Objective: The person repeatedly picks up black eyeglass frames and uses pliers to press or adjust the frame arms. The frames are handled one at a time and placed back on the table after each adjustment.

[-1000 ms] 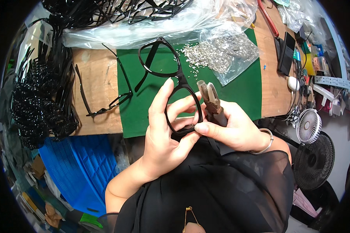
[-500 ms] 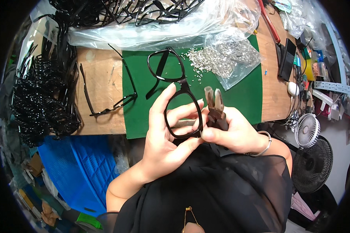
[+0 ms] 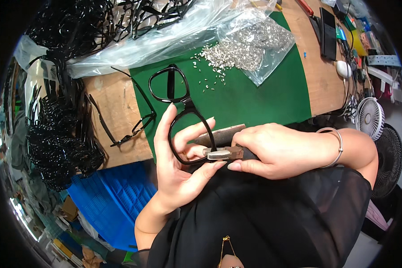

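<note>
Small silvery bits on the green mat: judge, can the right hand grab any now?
Probably not: the right hand holds dark metal pliers at the black glasses frame, though many silvery bits lie uncovered.

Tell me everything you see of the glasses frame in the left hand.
The glasses frame is glossy black, apparently plastic: two rounded rims joined by a bridge, with a temple visible through the upper rim. It slants, one rim above the other, partly over the green mat. The left hand holds it around the lower rim; pliers in the right hand overlap its lower corner, grip unclear.
</note>
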Available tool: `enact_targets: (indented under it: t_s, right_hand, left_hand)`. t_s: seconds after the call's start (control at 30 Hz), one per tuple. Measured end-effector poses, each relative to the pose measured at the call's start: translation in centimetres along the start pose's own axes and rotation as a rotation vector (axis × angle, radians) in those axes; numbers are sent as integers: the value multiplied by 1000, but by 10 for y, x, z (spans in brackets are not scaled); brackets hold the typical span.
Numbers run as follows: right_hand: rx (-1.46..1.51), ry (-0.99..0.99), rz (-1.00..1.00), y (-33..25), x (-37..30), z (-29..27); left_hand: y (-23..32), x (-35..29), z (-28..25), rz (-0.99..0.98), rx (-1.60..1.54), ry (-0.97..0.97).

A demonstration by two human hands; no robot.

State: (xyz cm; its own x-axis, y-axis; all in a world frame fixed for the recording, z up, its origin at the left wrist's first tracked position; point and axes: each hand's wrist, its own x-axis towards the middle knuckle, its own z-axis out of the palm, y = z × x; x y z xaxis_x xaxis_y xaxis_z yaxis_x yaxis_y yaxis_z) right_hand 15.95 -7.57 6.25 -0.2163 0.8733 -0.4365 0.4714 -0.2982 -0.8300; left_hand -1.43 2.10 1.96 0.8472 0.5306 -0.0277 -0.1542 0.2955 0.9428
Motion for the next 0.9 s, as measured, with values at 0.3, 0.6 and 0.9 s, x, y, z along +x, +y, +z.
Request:
enact_targets:
  t_s: [0.3,0.6,0.9]
  right_hand:
    - [-156,12,48,6,6,-4]
    - [-532,436,-117,65,46,7]
    - [-548,603,-113,73,45,5]
  left_hand:
    - [2,2,-2,-117,72,-15]
    - [5,16,-4,-132,-8,22]
    - [3,-31,-11,30,-275,37]
